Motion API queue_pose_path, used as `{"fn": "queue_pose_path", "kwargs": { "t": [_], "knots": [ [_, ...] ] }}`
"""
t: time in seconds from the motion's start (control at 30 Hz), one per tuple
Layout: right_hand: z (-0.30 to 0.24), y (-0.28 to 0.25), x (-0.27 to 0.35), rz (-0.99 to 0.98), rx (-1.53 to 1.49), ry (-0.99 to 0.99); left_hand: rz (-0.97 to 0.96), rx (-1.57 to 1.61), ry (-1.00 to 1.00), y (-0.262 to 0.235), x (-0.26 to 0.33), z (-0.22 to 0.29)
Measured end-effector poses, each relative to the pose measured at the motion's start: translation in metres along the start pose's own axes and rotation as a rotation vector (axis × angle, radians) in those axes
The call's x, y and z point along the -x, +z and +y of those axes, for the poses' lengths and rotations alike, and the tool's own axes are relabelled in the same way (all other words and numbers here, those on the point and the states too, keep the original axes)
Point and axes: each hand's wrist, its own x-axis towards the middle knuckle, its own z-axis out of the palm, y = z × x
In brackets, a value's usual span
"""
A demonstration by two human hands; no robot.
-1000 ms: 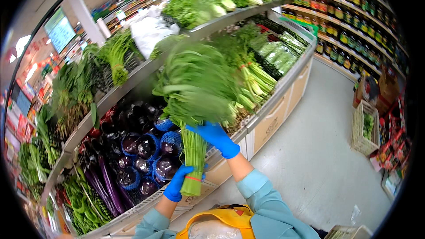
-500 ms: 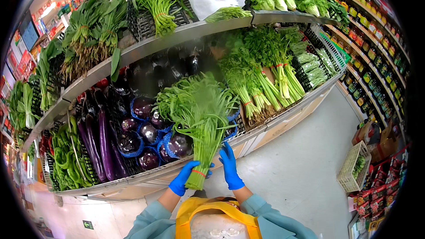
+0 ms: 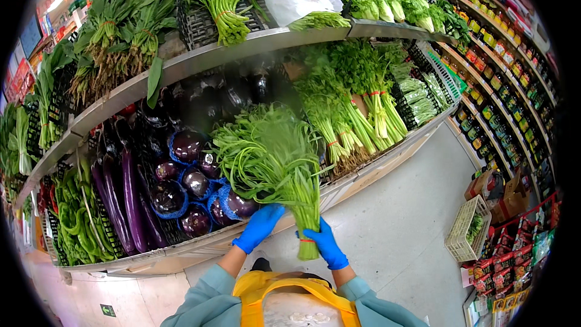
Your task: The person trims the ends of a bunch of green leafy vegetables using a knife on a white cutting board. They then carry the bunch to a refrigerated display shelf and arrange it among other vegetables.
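Note:
A big bunch of long-leafed green vegetables (image 3: 302, 194), bound near its stem ends with a red band, hangs at the front edge of the shelf. My right hand (image 3: 327, 244), in a blue glove, is closed around the stems by the band. The stem ends point toward me and the leaves droop over to the left. My left hand (image 3: 260, 229), also gloved in blue, is stretched out just under the drooping leaves; its fingertips are partly hidden by them. Behind that hand lie round purple eggplants (image 3: 195, 183) in blue foam nets.
Long eggplants (image 3: 130, 197) and green peppers (image 3: 75, 215) fill the shelf's left part. Celery bunches (image 3: 363, 118) lie to the right. More leafy bunches (image 3: 227, 21) sit on the upper tier, behind a metal rail (image 3: 200, 54). A cream crate (image 3: 466, 230) stands on the floor at right.
The bunch has shifted right and its leaves now flop left. The stems have gone from my left hand to my right hand, which was open before. My left hand has opened.

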Motion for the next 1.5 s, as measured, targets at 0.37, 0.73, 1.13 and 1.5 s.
{"fn": "queue_pose_path", "kwargs": {
  "t": [0.37, 0.73, 1.13, 1.5],
  "knots": [
    [-0.055, -0.008, 0.004, -0.006, -0.098, -0.067, 0.141, 0.238, -0.159, -0.025, -0.028, 0.010],
    [-0.059, -0.034, 0.025, -0.108, -0.018, -0.023, 0.022, 1.609, -0.333, 0.024, -0.069, -0.036],
    [-0.060, -0.024, 0.010, 0.062, -0.172, -0.172, 0.258, 0.301, 0.301, 0.009, -0.118, 0.015],
    [-0.068, -0.033, 0.024, 0.356, 0.512, -0.352, -0.263, 1.233, -0.337, 0.047, -0.048, 0.031]
  ]
}}
